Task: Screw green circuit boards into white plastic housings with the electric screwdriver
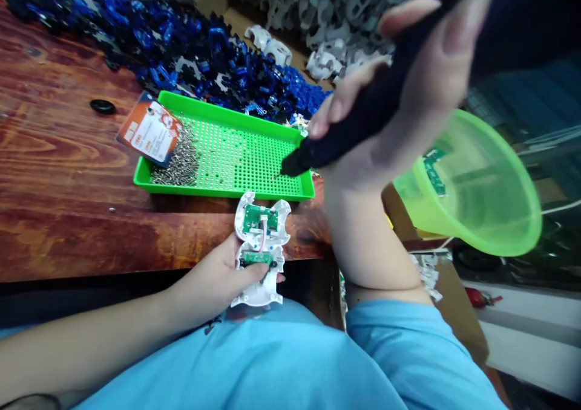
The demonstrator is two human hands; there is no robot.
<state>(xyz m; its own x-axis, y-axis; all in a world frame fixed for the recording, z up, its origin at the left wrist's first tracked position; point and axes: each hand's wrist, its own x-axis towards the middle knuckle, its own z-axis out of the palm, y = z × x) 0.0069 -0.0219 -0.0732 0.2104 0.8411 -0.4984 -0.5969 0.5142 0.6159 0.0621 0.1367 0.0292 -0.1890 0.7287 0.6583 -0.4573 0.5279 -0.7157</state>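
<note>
My left hand [218, 280] grips a white plastic shell [261, 250] with small green circuit boards and a red wire inside, held at the table's front edge above my lap. My right hand [408, 89] is raised and wrapped around a dark electric screwdriver [363, 117]. Its tip points down at the right end of a green perforated tray [236, 150]. A heap of small metal screws [179, 162] lies in the tray's left end.
A wooden table [59, 174] carries a pile of blue and black plastic parts [190, 47]. White shells [318, 17] fill a box behind. An orange card [149, 129] leans on the tray. A green basin [481, 186] with circuit boards sits at right.
</note>
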